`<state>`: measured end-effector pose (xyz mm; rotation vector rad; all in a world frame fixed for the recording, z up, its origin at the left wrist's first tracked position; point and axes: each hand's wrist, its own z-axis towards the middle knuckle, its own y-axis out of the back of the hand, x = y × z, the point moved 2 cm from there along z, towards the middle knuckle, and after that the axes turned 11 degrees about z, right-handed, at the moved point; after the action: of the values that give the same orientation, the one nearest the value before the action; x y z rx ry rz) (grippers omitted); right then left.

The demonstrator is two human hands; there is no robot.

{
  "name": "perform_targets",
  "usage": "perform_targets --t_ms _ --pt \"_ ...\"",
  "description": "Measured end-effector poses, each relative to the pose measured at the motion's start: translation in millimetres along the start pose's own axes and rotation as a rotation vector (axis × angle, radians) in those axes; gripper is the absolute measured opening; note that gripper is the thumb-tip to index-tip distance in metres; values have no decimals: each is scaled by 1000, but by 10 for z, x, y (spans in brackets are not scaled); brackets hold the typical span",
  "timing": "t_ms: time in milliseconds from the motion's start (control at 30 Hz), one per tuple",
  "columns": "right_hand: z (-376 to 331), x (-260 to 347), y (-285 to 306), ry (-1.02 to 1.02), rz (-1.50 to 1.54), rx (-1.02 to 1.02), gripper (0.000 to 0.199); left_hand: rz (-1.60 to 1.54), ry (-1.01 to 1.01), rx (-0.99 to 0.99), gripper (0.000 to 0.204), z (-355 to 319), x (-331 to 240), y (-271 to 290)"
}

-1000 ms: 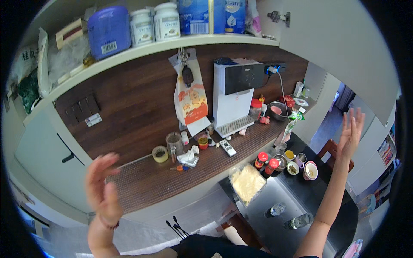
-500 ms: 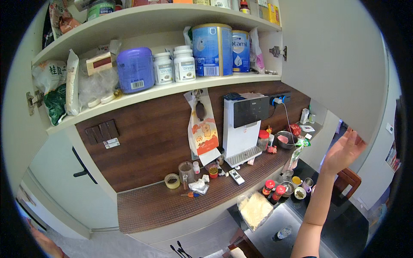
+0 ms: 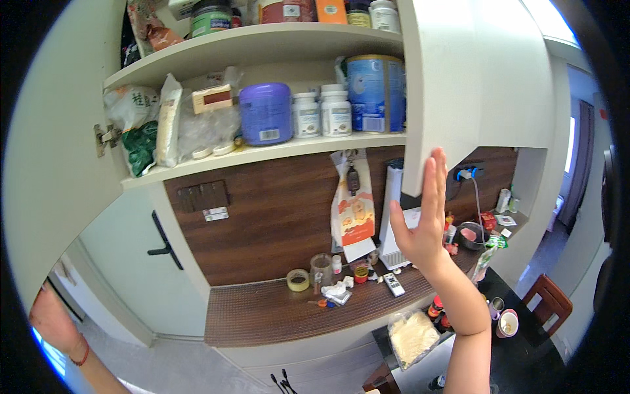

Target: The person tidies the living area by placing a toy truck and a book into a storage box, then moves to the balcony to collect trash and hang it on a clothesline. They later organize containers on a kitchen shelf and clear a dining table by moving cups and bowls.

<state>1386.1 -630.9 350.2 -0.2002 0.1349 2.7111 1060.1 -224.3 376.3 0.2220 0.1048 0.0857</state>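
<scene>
A cabinet (image 3: 289,52) is flanked by two doors, neither yet shut.
The left door (image 3: 62,125) is left wide open; the right door (image 3: 449,79) is angled partly across. Beside it the right hand (image 3: 422,230) is held flat, nothing gripped; the left hand (image 3: 56,323) is raised near the left door, its grip unclear.

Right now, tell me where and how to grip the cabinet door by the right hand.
The cabinet door: lower corner of its free edge, probably, from below and in front. It is flat with no handle in sight, and that narrow edge faces this view, so the right hand, open beside it, could curl round it.
</scene>
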Motion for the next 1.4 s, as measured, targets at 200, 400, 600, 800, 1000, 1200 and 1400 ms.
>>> perform_targets --t_ms 200,400,600,800,1000,1200,1400 --pt "-9 -136 -186 -6 -70 104 64 -103 -62 -65 42 57 130 -295" --pt "4 -155 -351 -55 -85 203 72 62 -75 -214 38 54 133 -485" --pt "-15 -294 -545 -66 -137 336 73 -125 -57 -165 38 193 462 -872" --pt "-130 -466 -560 -79 -194 414 76 -37 -83 -258 37 77 906 -989" --pt "-182 -676 -687 -3 -201 493 75 433 79 -366 51 264 1648 -1441" --pt "-150 -747 -592 94 -214 543 72 982 88 -28 56 538 2073 -1577" --pt "-640 -709 -179 -210 -5 448 63 1127 5 25 53 569 2442 -1644"
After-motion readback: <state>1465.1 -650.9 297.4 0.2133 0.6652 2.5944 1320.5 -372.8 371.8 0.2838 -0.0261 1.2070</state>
